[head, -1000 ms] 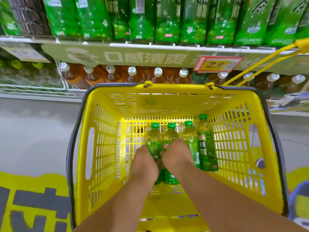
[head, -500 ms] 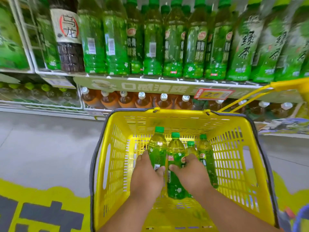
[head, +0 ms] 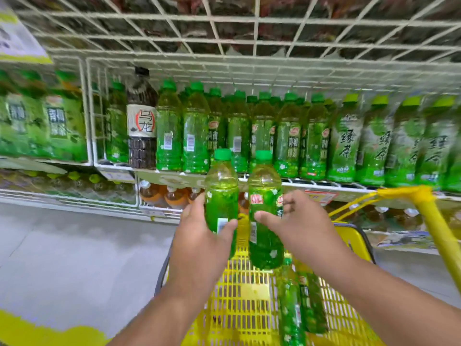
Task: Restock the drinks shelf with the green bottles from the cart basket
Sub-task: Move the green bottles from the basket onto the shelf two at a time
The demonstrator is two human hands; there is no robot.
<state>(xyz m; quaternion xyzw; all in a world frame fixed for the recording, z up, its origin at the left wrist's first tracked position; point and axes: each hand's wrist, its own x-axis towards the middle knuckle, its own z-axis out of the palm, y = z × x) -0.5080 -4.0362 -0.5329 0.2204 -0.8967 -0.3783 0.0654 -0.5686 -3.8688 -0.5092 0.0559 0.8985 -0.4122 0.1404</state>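
My left hand (head: 199,243) grips one green bottle (head: 221,196) upright by its middle. My right hand (head: 303,228) grips a second green bottle (head: 265,216) beside it. Both bottles are lifted above the yellow cart basket (head: 244,305) and stand in front of the drinks shelf (head: 174,174). Two more green bottles (head: 299,303) remain in the basket at the right, below my right arm. The shelf holds a row of matching green bottles (head: 239,136) directly behind the two I hold.
A dark oolong tea bottle (head: 141,121) stands among the green ones at the left. Brown tea bottles (head: 162,194) fill the lower shelf. A wire shelf (head: 249,46) hangs overhead. The basket's yellow handle (head: 434,216) rises at the right. Grey floor (head: 74,258) lies to the left.
Both hands have lifted one green bottle each out of the basket and up toward the shelf. The view has tilted upward, showing the shelf and the wire rack above.
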